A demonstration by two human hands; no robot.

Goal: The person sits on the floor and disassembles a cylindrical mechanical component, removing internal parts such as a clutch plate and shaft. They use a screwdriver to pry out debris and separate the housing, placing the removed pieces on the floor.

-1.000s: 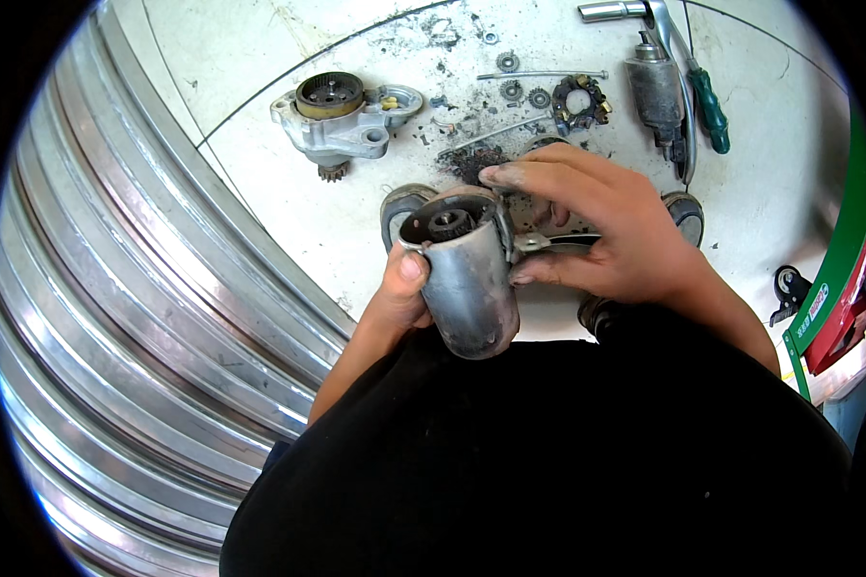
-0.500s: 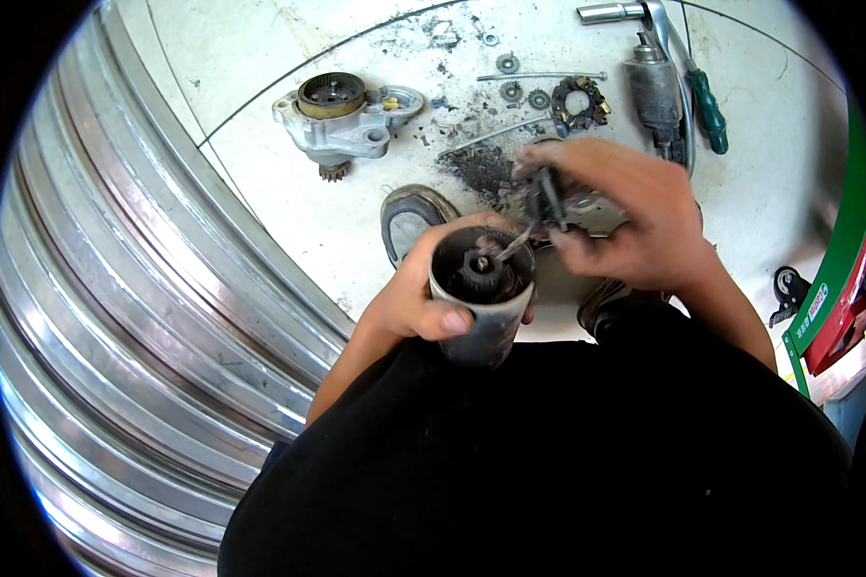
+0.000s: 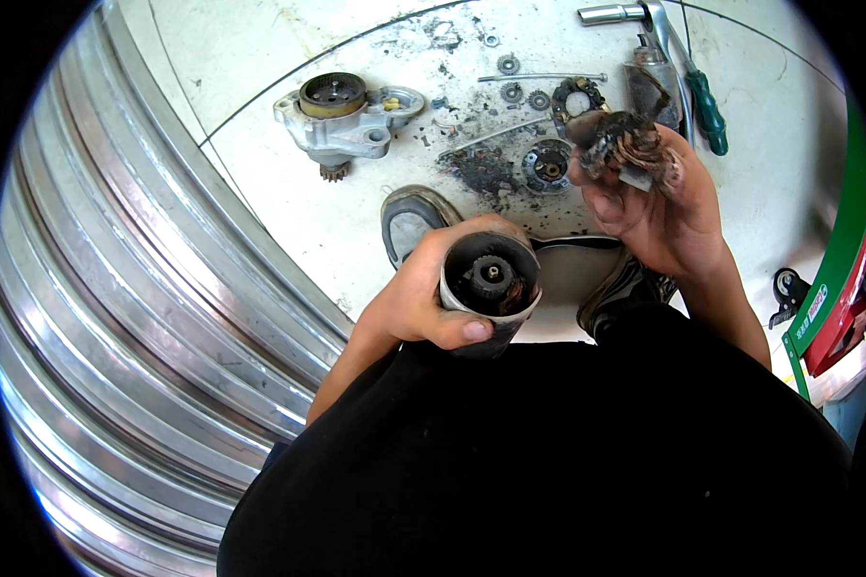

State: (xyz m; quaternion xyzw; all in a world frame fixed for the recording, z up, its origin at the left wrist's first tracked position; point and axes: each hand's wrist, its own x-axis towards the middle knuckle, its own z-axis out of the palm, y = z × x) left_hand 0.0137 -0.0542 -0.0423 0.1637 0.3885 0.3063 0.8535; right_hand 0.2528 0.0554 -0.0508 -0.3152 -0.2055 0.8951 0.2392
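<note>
My left hand (image 3: 419,293) wraps round a metal cylindrical starter motor housing (image 3: 498,338), thumb across its near side. Its mouth faces up, and a toothed shaft end (image 3: 492,276) shows in the dark inside, with reddish-brown bits at the wall. To the upper right, apart from the housing, my right hand (image 3: 678,216) is turned palm up. Its fingers grip a sooty brush assembly (image 3: 633,152) with frayed brownish strands and a small grey block. The fingers hide some of this part.
On the dirty floor stand a gear housing (image 3: 351,137), small gears (image 3: 512,93), long bolts (image 3: 496,135), a round dark plate (image 3: 548,166) and black debris (image 3: 481,171). A solenoid (image 3: 652,82), ratchet (image 3: 614,13) and green-handled screwdriver (image 3: 707,113) lie far right. Ribbed metal (image 3: 164,288) fills the left.
My right hand has moved up and right from the housing mouth, turning over with the brush assembly. The round plate on the floor now shows. The housing has shifted slightly right.
</note>
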